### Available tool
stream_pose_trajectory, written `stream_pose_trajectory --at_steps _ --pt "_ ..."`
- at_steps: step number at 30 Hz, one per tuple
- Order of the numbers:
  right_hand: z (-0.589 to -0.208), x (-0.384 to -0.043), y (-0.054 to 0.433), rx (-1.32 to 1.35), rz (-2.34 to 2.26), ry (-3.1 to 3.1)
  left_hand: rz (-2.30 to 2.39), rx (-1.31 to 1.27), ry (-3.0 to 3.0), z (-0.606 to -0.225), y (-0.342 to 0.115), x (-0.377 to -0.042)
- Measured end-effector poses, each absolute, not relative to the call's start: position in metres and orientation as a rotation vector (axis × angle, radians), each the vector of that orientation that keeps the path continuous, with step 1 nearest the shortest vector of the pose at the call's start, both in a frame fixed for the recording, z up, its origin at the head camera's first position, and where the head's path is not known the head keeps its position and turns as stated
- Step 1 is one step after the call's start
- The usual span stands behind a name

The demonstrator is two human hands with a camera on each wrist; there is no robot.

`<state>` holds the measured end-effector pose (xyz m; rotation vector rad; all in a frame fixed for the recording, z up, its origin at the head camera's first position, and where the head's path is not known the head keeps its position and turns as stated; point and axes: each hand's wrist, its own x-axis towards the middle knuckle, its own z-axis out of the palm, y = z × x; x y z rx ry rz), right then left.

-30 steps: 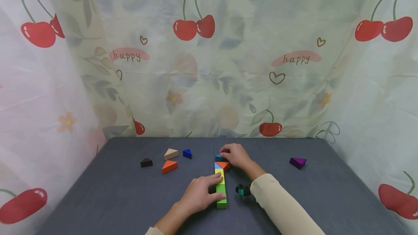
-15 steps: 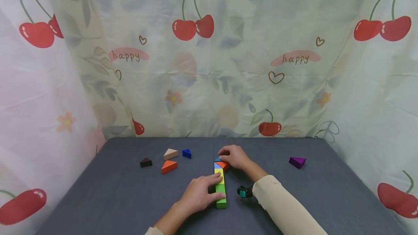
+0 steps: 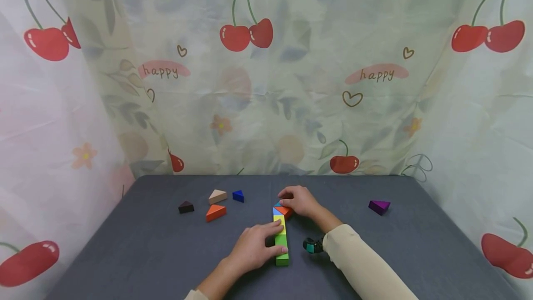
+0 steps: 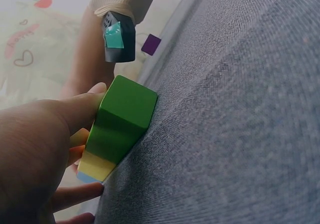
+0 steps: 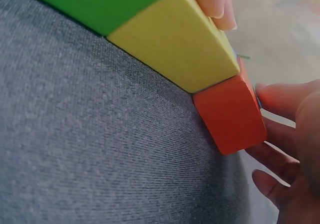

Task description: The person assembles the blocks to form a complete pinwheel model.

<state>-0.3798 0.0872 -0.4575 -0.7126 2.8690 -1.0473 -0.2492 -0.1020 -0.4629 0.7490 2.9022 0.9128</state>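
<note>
In the head view, a straight row of blocks runs away from the person: green [image 3: 281, 240], yellow [image 3: 278, 219], then a light blue triangular block [image 3: 276, 212] beside an orange triangular block [image 3: 285, 211]. My left hand [image 3: 255, 244] rests on the row, thumb on green and fingertips on yellow. At the far end my right hand [image 3: 300, 199] pinches a teal triangular block [image 3: 277, 204], mostly hidden by the fingers and lying against the light blue and orange ones. The right wrist view shows the orange block [image 5: 231, 116] flush against the yellow one [image 5: 175, 43].
To the left on the grey table [image 3: 145, 253] lie a dark brown block [image 3: 186, 208], a beige block [image 3: 218, 196], another orange block [image 3: 216, 213] and a dark blue block [image 3: 238, 196]. A purple triangular block [image 3: 379, 207] lies far right. A patterned curtain [image 3: 266, 119] hangs behind.
My right hand has drawn the teal block slightly nearer, up against the light blue and orange blocks, and then held still. My left hand has stayed on the row.
</note>
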Motion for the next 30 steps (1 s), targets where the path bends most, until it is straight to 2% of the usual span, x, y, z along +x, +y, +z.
stream_pose_trajectory --at_steps 19,30 --pt "-0.440 -0.369 0.109 -0.652 -1.349 2.946 0.929 0.710 2.884 -0.464 -0.101 -0.250" --pt "-0.424 -0.364 0.144 -0.589 -1.399 3.091 0.900 0.701 2.908 -0.464 -0.100 -0.250"
